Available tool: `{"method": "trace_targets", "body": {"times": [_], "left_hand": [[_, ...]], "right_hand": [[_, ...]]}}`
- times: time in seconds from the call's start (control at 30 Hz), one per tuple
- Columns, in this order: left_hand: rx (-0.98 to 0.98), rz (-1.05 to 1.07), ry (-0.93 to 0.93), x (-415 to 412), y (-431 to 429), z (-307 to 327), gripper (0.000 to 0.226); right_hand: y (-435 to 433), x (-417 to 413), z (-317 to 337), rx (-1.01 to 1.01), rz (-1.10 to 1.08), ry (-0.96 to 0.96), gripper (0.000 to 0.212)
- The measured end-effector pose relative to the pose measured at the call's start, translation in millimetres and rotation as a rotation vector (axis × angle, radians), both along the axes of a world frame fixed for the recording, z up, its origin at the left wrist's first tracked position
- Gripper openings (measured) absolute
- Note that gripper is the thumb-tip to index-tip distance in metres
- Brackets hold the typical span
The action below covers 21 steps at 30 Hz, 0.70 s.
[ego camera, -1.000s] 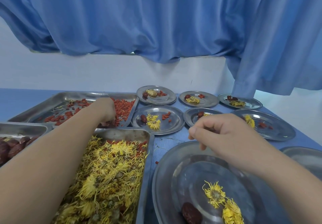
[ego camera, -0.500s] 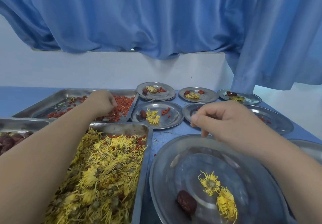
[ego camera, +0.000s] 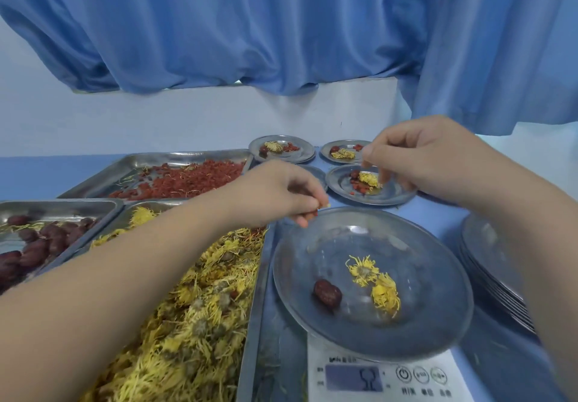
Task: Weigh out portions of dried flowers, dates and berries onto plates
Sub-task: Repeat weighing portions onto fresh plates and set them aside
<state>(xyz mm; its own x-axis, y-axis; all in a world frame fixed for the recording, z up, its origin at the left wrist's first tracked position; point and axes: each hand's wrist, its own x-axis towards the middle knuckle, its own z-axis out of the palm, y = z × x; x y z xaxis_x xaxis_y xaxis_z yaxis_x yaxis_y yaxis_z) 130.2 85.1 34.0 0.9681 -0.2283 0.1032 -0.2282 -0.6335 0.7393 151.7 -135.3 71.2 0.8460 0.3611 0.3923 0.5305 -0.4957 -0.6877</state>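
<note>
Left hand (ego camera: 278, 195) moved from berry tray (ego camera: 187, 155) to plate (ego camera: 422, 292) on scale (ego camera: 387, 379), fingers (ego camera: 305, 222) pinching berries (ego camera: 312, 213): last ingredient arriving. Right hand (ego camera: 428, 161) curled, hold unclear.

Under the large round steel plate (ego camera: 431, 301), the white digital scale (ego camera: 387, 379) is cut off below; its grey display (ego camera: 353, 378) is blurred, unreadable.

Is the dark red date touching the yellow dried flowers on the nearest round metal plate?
Apart. The head view shows the round metal plate bare between the dark red date and the yellow dried flowers.
</note>
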Motion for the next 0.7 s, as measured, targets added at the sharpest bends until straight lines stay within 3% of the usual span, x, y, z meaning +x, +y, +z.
{"method": "trace_targets", "body": {"times": [0.13,0.3,0.5,0.7], "left_hand": [[0.053,-0.007,-0.002,-9,-20,-11,0.024],[0.103,0.048,-0.005,-20,-30,-13,0.045],[0.052,0.114,-0.052,-34,-37,-13,0.024],[0.102,0.253,-0.179,-41,-44,-19,0.027]], "right_hand": [[-14,-24,1,0.051,0.023,-0.036,0.024],[-44,-58,-17,-0.023,0.007,-0.048,0.021],[-73,-84,-57,-0.034,-0.025,-0.056,0.023],[-76,-93,-81,0.039,-0.034,-0.043,0.020]]}}
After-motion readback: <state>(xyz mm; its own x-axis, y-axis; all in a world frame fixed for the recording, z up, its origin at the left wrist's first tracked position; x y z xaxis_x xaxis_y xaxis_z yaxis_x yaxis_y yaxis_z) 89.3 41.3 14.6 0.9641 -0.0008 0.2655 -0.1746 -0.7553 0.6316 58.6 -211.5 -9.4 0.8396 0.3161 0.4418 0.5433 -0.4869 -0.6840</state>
